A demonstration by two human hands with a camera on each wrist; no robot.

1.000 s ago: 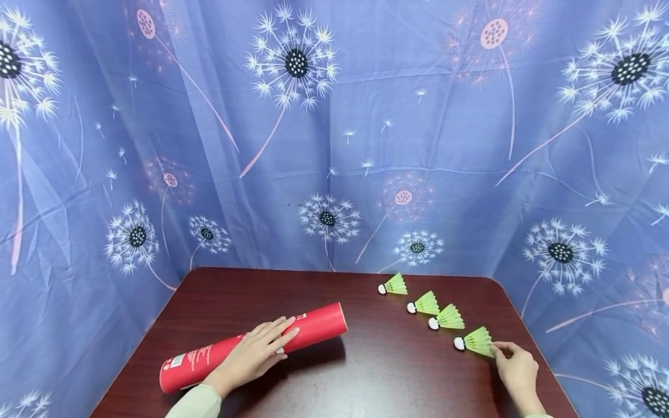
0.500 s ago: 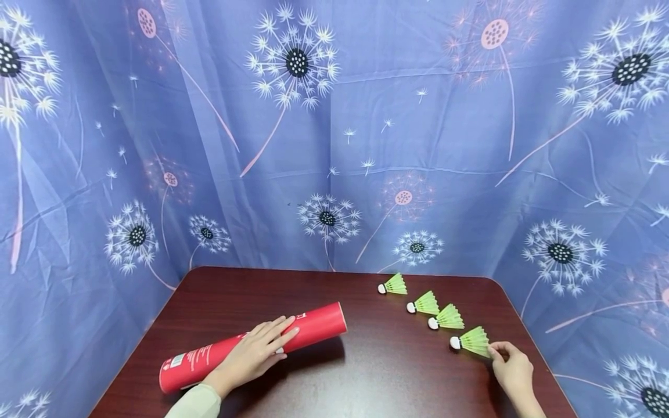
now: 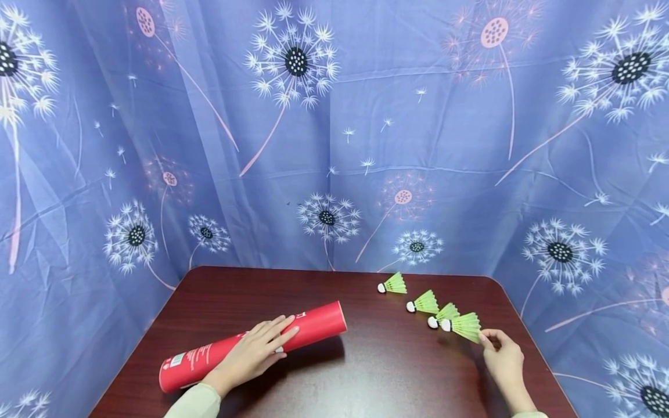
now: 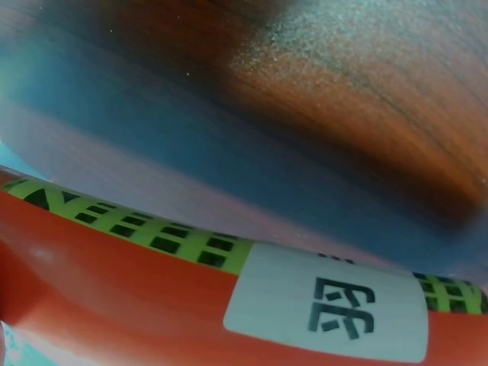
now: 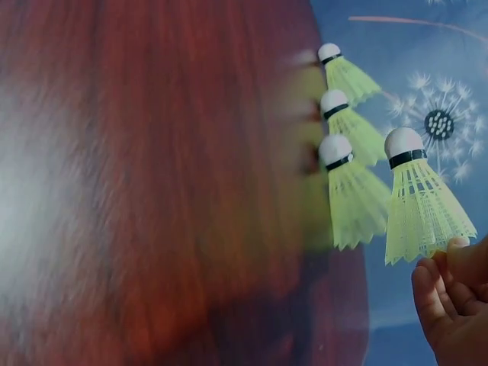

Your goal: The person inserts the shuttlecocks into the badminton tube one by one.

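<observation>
A red cardboard tube (image 3: 251, 347) lies on its side on the dark wooden table (image 3: 366, 371). My left hand (image 3: 256, 351) rests flat on the tube with straight fingers; the left wrist view shows the tube (image 4: 152, 305) and its white label up close. My right hand (image 3: 499, 354) pinches the skirt edge of a green shuttlecock (image 3: 462, 326), lifted off the table with its white cork pointing left. In the right wrist view this shuttlecock (image 5: 419, 206) hangs from my fingertips (image 5: 450, 267). Three more green shuttlecocks (image 3: 425, 303) lie in a slanted row behind it.
A blue curtain printed with dandelions (image 3: 334, 133) closes in the table on the back and both sides. The table's right edge (image 3: 543, 360) runs close to my right hand. Bare tabletop lies between the tube and the shuttlecocks.
My right hand has lifted the nearest shuttlecock off the table and carried it up and left, in front of the third one. The left hand and tube have not moved.
</observation>
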